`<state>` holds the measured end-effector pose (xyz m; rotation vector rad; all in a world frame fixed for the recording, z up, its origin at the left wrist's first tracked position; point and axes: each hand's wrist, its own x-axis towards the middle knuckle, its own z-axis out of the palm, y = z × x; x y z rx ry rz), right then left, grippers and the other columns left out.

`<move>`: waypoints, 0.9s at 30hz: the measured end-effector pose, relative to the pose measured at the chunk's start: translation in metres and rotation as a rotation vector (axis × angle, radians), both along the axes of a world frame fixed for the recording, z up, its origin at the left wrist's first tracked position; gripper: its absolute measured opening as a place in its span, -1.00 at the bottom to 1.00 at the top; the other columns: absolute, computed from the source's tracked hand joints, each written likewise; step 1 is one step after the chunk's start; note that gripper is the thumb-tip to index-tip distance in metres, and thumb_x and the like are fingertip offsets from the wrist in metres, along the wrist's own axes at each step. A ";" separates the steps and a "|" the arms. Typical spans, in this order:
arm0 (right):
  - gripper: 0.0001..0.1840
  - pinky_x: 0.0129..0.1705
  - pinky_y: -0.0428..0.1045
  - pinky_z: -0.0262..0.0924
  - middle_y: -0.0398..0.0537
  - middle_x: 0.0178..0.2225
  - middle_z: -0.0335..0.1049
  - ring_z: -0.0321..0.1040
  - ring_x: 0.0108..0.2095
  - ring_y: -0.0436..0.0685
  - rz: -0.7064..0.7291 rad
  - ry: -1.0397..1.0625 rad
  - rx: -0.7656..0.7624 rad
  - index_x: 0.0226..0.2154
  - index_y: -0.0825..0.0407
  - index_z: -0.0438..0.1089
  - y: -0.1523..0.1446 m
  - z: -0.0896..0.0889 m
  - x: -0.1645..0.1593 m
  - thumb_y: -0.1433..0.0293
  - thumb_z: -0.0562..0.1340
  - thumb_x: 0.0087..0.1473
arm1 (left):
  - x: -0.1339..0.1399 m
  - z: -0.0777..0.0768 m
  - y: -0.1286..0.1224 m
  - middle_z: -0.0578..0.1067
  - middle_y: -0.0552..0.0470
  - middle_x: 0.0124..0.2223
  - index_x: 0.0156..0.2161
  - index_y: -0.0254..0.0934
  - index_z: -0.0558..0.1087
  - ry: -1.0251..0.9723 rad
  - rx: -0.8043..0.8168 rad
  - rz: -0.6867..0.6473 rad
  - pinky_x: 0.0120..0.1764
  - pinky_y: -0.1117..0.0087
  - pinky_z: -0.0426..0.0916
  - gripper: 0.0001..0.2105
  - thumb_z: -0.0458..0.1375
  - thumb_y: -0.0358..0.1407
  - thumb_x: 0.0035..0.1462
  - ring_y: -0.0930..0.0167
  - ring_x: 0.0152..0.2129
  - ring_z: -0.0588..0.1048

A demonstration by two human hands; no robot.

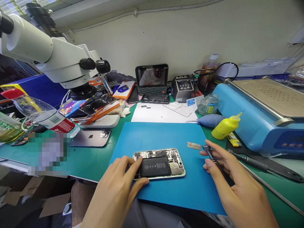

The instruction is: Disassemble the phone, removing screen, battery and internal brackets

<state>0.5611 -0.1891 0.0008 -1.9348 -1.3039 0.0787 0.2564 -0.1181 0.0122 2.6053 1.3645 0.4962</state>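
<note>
In the half-curled left hand's (120, 182) light grip, keep the opened phone (156, 167) steady; the right hand (234, 183) loosely pinches a screwdriver (209, 152).

Both your hands are bare and well apart. Your left hand (114, 183) comes in from the bottom edge, left of centre, its back turned upward and its fingers angled forward and to the right. The left index finger (134, 167) bends down while the left thumb (141, 185) lies lower and nearer you, the two set in a light grasp; your other left fingers curl partly out of sight. Your right hand (239, 180) enters from the lower right, pointing forward and leftward, the right index finger (218, 148) reaching long above the right thumb (215, 171) in a loose pinching grip.
</note>
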 end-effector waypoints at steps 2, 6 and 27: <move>-0.48 -0.50 -0.05 0.41 -0.09 -0.03 0.73 0.72 -0.08 0.27 -0.008 0.023 -0.005 0.32 -0.32 0.51 0.000 0.000 0.000 0.00 0.19 0.42 | 0.001 0.001 -0.002 0.60 0.00 0.01 0.31 -0.07 0.48 -0.005 0.011 -0.002 -0.09 0.11 0.58 -0.64 0.25 -0.27 0.48 0.14 -0.12 0.64; -0.47 -0.46 -0.04 0.43 -0.09 -0.02 0.72 0.71 -0.05 0.28 -0.021 0.033 -0.029 0.35 -0.34 0.48 -0.001 -0.002 0.000 0.00 0.19 0.43 | 0.001 0.008 0.002 0.58 0.04 0.00 0.19 -0.05 0.52 -0.021 -0.087 0.022 -0.07 0.16 0.55 -0.73 0.32 -0.23 0.44 0.17 -0.07 0.63; -0.52 -0.22 -0.09 0.57 -0.14 -0.15 0.65 0.66 -0.25 0.11 0.063 -0.043 0.120 0.35 -0.30 0.45 -0.008 0.015 -0.010 0.25 0.18 0.47 | 0.000 0.006 0.019 0.59 -0.03 0.10 0.28 -0.01 0.57 -0.033 -0.173 -0.050 -0.06 0.21 0.62 -0.66 0.19 -0.31 0.51 0.19 -0.04 0.67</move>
